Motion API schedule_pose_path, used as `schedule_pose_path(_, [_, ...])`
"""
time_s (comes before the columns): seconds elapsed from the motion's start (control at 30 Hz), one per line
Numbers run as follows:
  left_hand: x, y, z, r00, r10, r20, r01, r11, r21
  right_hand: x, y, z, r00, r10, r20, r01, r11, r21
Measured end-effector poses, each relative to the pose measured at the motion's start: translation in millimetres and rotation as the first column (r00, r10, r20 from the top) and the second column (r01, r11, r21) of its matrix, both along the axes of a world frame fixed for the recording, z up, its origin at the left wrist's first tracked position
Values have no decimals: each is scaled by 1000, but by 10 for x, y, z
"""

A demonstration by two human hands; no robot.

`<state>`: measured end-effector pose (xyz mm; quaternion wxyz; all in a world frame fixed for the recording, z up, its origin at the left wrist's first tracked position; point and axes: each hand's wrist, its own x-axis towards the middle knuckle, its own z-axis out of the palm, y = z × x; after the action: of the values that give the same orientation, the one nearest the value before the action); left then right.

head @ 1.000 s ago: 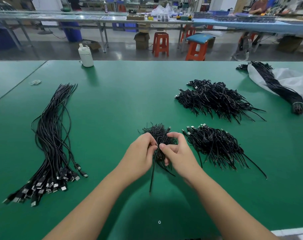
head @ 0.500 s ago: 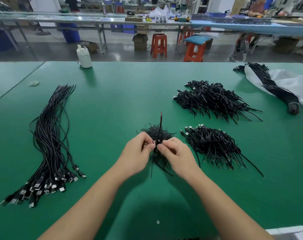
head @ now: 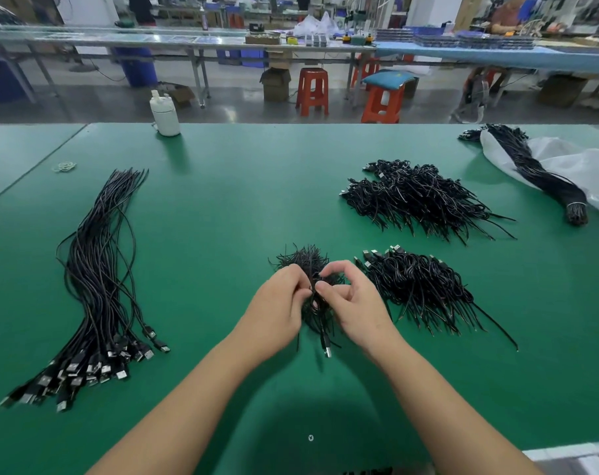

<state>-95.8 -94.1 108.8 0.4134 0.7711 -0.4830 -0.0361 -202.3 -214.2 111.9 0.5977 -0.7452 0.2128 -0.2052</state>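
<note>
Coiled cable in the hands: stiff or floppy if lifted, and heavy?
Probably floppy: the coiled cable bends in tight loops where the left hand and right hand pinch it, and its plug trails loose. Likely light, since a pinch alone seems to hold it. Unlikely to roll; it may uncoil if released.

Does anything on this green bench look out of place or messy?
Nothing damaged or spilled. Only a small tangle of rubber bands lies alone at the far left, and one wire trails out of the near right pile.

Factory assembly floor, long workbenches (head: 195, 42), cable bundles (head: 96, 286), plastic stools (head: 312, 90)
</note>
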Motion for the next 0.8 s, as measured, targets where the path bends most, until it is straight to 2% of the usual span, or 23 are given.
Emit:
schedule_pose_path(0.07, [27, -11, 17, 992, 53, -113, -51, 998, 23, -2, -1, 0, 1000, 17, -11, -18, 998, -64])
schedule_pose_path(0.2, [114, -34, 36, 941, 111, -321, -98, 994, 56, -18, 17, 37, 994, 99, -49, -103, 992, -69])
schedule_pose_path(0.27, [115, -27, 44, 946, 96, -309, -79, 995, 67, -22, 10, 35, 995, 84, -49, -89, 990, -109])
schedule_pose_path(0.37, [56, -23, 66, 979, 102, -179, -94, 994, 54, -6, -8, 38, 1000, -12, -25, 7, 981, -195])
schedule_pose_path(0.43, [8, -44, 67, 989, 104, -107, -104, 995, 4, 5, -18, 26, 999, -24, -39, 16, 982, -186])
schedule_pose_path(0.63, [-53, -86, -30, 969, 98, 225, -88, 995, -51, 12, -43, -2, 991, 14, -130, -11, 1000, 18])
schedule_pose_path(0.73, [-62, -85, -28, 885, 38, 464, 11, 995, -103, 0, -67, 12, 989, 113, -100, -81, 956, 281])
schedule_pose_path(0.8, [-45, -91, -49, 804, 10, 594, 80, 989, -125, -18, -101, 36, 981, 179, -77, -137, 915, 378])
